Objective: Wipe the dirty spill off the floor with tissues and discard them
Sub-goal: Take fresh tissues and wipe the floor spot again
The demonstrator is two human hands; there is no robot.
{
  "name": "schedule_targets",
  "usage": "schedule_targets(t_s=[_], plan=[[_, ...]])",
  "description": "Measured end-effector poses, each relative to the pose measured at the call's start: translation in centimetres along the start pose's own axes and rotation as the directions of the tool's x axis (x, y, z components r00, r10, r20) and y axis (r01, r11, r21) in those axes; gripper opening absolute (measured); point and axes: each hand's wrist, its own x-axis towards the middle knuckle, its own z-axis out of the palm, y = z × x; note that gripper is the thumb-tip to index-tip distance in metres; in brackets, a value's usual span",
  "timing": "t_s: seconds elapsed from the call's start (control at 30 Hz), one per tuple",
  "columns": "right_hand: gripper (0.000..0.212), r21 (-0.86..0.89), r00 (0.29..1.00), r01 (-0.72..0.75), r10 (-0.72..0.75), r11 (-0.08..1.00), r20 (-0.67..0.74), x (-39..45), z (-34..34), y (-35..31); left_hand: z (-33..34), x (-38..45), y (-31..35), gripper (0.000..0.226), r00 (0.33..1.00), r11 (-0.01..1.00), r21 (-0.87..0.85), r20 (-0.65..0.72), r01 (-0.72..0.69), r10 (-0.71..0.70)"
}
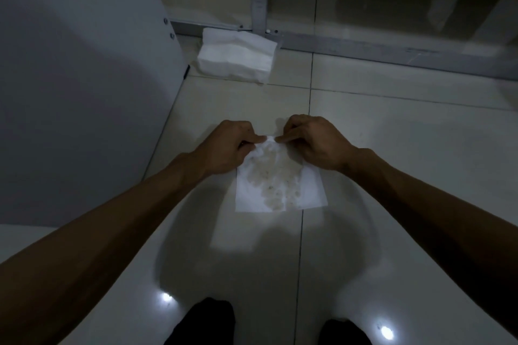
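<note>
A white tissue [280,185] lies on the pale tiled floor [392,148], soaked through in its middle with a brownish wet stain. My left hand [232,145] pinches its far edge from the left. My right hand [311,143] pinches the same far edge from the right. That far edge is bunched and lifted between my fingertips, while the near edge rests flat on the floor. A stack of clean white tissues [235,54] sits farther away beside the metal frame.
A grey cabinet panel [78,78] stands on the left. A metal frame with glass [364,45] runs across the far side. My dark-clad knees [210,322] show at the bottom edge. Ceiling lights reflect on the glossy tiles.
</note>
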Motion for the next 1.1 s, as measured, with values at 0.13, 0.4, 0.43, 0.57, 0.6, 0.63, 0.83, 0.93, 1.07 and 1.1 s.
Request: schedule_targets(t_s=[0.13,0.4,0.43,0.57,0.6,0.63,0.83,0.93,1.07,1.1], plan=[[0.051,-0.005,0.998,-0.010,0.010,1.000,0.068,-0.5,-0.3,-0.4,0.0,-0.1,-0.3,0.033,0.999,1.000,0.026,0.048,-0.003,0.002],[0.055,-0.028,0.992,0.025,-0.022,0.999,0.126,-1.6,-0.5,-0.9,0.2,-0.6,0.6,0.031,0.987,0.994,0.057,0.137,-0.088,0.080],[0.056,-0.028,0.991,0.030,-0.026,0.999,0.129,-1.7,-0.4,-1.0,0.3,-0.8,0.8,0.029,0.987,0.994,0.058,0.139,-0.093,0.085],[0.052,-0.012,0.991,0.046,-0.044,0.999,0.122,-2.4,-0.1,-1.4,1.0,-1.4,1.8,0.031,0.986,0.994,0.055,0.146,-0.091,0.083],[0.052,-0.009,0.992,0.048,-0.047,0.999,0.118,-2.6,0.0,-1.5,1.2,-1.6,2.0,0.034,0.987,0.995,0.061,0.146,-0.082,0.073],[0.053,-0.003,0.992,0.051,-0.050,0.999,0.113,-2.8,0.1,-1.7,1.4,-1.9,2.2,0.035,0.988,0.996,0.057,0.140,-0.074,0.065],[0.055,0.038,0.994,0.078,-0.081,0.996,0.071,-4.5,0.9,-2.6,2.8,-3.6,3.7,0.035,0.992,0.999,0.043,0.125,-0.004,-0.001],[0.044,0.034,0.993,0.101,-0.103,0.994,0.059,-5.5,1.2,-3.2,3.5,-4.5,4.6,0.038,0.993,0.997,0.078,0.119,-0.008,-0.001],[0.039,0.039,0.993,0.091,-0.094,0.995,0.070,-6.6,1.4,-4.2,4.4,-5.3,5.2,0.038,0.991,0.996,0.091,0.128,0.023,-0.035],[0.041,0.032,0.993,0.089,-0.092,0.995,0.079,-6.7,1.3,-4.3,4.3,-5.5,5.3,0.039,0.991,0.997,0.079,0.128,0.023,-0.033]])
